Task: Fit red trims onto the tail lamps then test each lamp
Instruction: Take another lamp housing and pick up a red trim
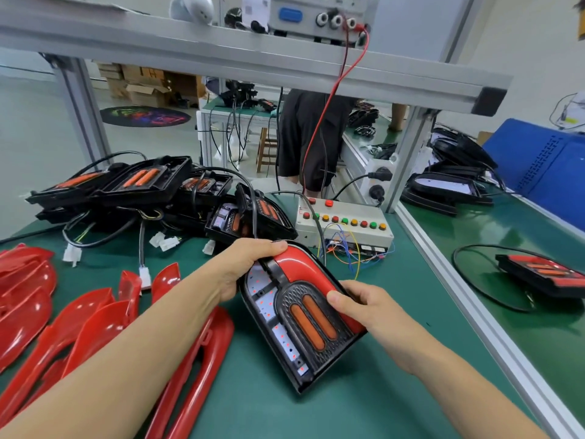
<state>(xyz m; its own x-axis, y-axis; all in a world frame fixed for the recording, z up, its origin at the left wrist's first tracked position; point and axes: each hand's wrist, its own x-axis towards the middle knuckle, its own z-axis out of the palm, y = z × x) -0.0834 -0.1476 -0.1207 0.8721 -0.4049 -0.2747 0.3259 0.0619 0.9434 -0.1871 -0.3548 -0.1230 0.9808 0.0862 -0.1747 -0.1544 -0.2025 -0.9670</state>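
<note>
Left hand: forearm reaching in from the lower left, fingers curled over the top edge of the tail lamp, thumb on the top corner beside the red trim. Grasping the lamp.

Right hand: forearm entering from the lower right, thumb pressed on the trim's right side, fingers wrapped behind the lamp's right edge. Grasping lamp and trim together.

Tail lamp: black housing, two orange oblong lenses, white LED strip with red dots lit along its left side; held tilted above the green table, front centre. Trim seated along its top and right edge.

Loose red trims: heaped at left on the table.

Untrimmed lamps with cables: piled behind.

Button box: red, green, yellow buttons; no readable labels.

Writing: none legible anywhere.
</note>
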